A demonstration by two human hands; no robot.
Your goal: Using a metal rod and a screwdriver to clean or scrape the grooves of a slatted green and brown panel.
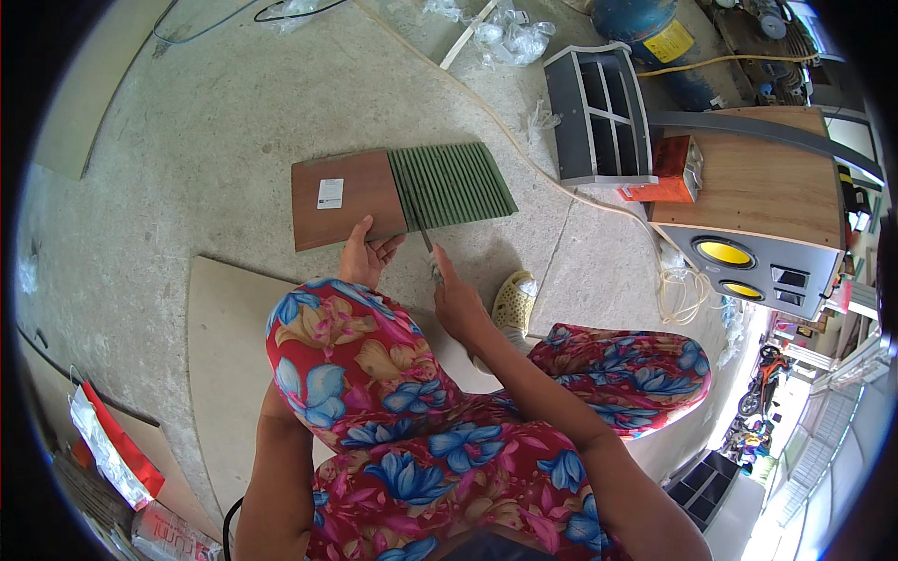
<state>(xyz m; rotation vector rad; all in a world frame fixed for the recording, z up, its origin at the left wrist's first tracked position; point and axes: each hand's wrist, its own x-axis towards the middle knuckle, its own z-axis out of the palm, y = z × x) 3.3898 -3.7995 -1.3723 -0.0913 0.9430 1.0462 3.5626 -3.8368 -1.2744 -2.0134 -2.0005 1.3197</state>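
Note:
A brown panel (341, 210) with a small white label lies on the concrete floor ahead of me. Against its right side is a green ridged section (458, 182) with many narrow parallel strips. My left hand (367, 254) grips the panel's near edge, thumb on top and fingers curled at the edge. In my right hand (458, 299) is a thin, dark-bladed hand tool (424, 232), its handle mostly covered by my fingers. The blade points away from me along the seam between brown and green; its exact kind is unclear.
A pale board (234, 346) lies under my left knee. Farther right stand a grey divided rack (603, 117), an orange box (678, 168) and a wooden speaker cabinet (748, 173). A beige hose (519, 140) crosses the floor. My shoe (514, 301) is near my right hand.

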